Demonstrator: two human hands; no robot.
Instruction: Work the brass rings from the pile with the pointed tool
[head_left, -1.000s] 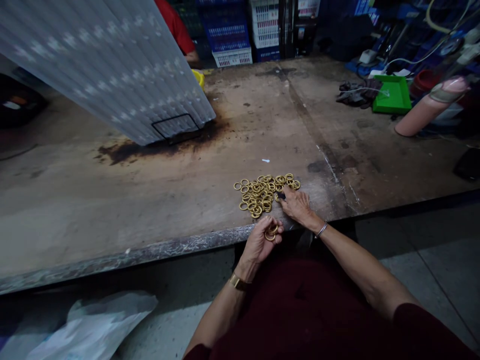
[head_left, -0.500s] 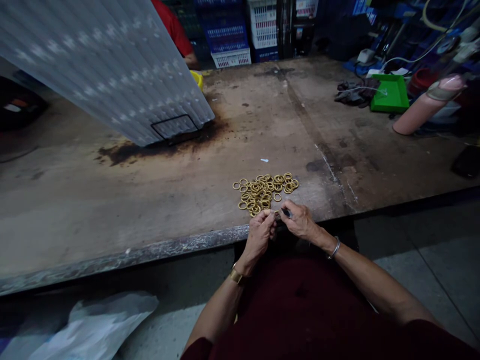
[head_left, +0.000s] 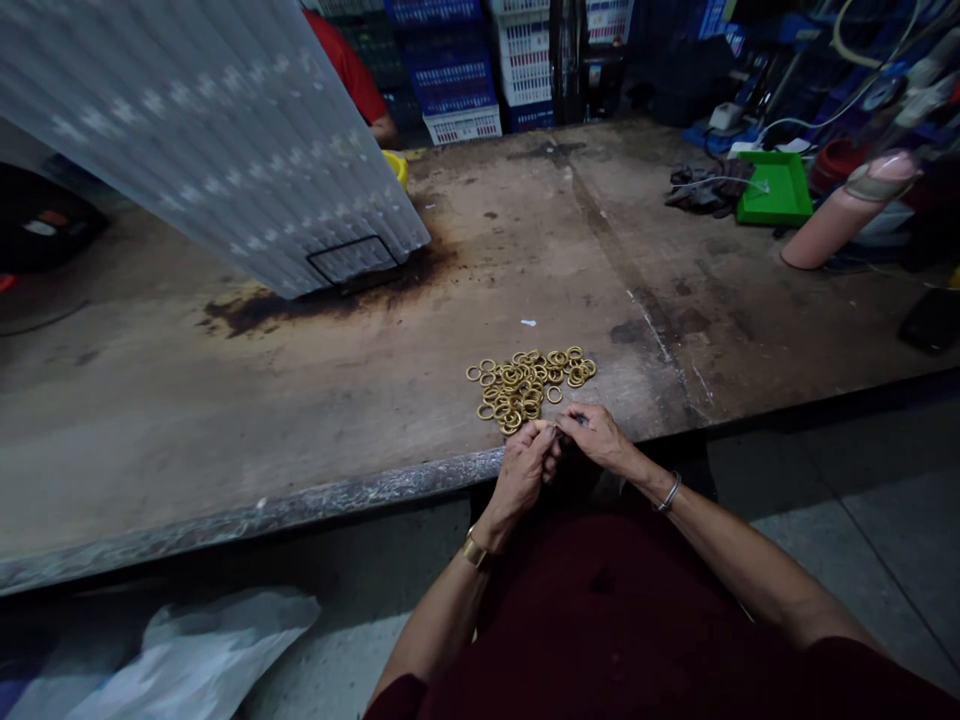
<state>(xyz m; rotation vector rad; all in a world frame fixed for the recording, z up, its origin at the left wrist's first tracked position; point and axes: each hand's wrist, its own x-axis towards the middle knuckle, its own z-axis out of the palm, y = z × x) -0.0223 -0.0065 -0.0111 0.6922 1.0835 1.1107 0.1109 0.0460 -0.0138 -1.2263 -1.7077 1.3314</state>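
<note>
A heap of small brass rings [head_left: 525,380] lies on the worn wooden bench [head_left: 300,400] near its front edge. My left hand [head_left: 525,470] is closed just below the heap, its fingers curled round brass rings that are mostly hidden. My right hand [head_left: 600,440] is pinched shut against the left fingertips, holding a small dark object that I cannot name. Both hands meet at the bench edge, a little short of the heap. A gold watch is on my left wrist and a silver bangle on my right.
A large grey ribbed panel [head_left: 225,130] leans over the bench at back left, above a dark stain [head_left: 315,295]. A green tray [head_left: 776,190], dark gloves [head_left: 701,190] and a pink cylinder [head_left: 847,215] sit at back right. A person's red sleeve [head_left: 349,65] shows behind. White plastic [head_left: 202,650] lies on the floor.
My right hand left the ring heap and drew back to meet the left hand at the bench edge. The left hand rose slightly and closed tighter on its rings.
</note>
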